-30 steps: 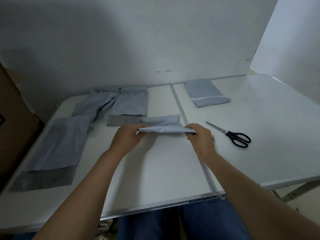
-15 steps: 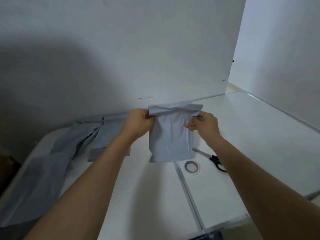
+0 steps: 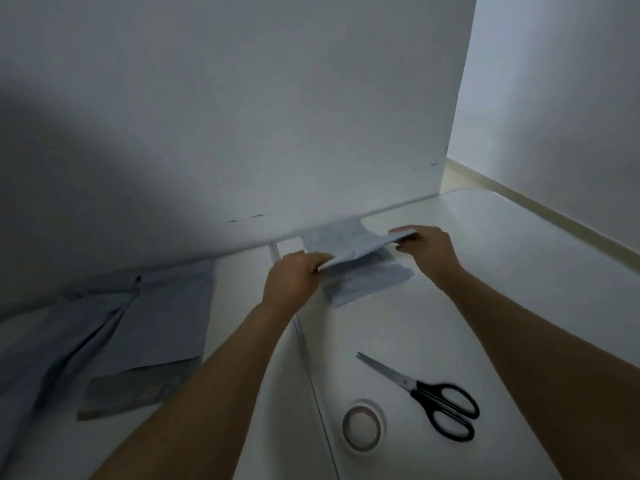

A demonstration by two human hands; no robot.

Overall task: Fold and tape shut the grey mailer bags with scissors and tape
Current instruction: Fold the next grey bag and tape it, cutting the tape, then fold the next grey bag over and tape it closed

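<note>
Two hands on this one: my left hand [image 3: 291,278] and right hand [image 3: 427,249] each pinch an end of the folded grey mailer bag [image 3: 360,249] above another bag [image 3: 367,282] lying at the far edge of the tabletop [image 3: 519,289], with scissors [image 3: 436,400] and tape roll [image 3: 362,426] lying nearer me.

You faced a plain white wall [image 3: 242,116], shadowed at its left. A white folding table [image 3: 519,271] with a centre seam stood against it; at right ran a second wall [image 3: 561,98] and pale skirting [image 3: 540,209].
</note>
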